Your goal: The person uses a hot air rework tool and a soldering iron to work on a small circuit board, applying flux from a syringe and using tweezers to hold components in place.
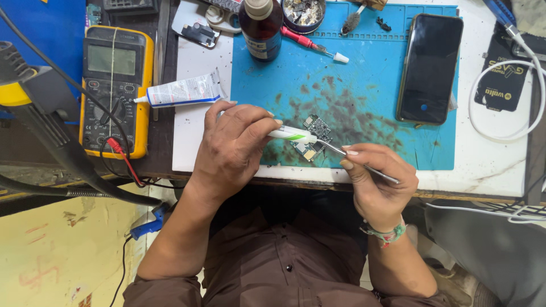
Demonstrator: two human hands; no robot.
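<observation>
Stained blue mat (364,85) on cluttered white workbench (489,159), circuit board (313,136) centered.

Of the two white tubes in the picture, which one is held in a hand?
The small green-marked tube, held by the left hand over the circuit board. The larger tube lies untouched beside the multimeter.

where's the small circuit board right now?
Head view: the circuit board lies on the blue mat near its front edge, between the left hand and right hand, left of the phone.
</observation>
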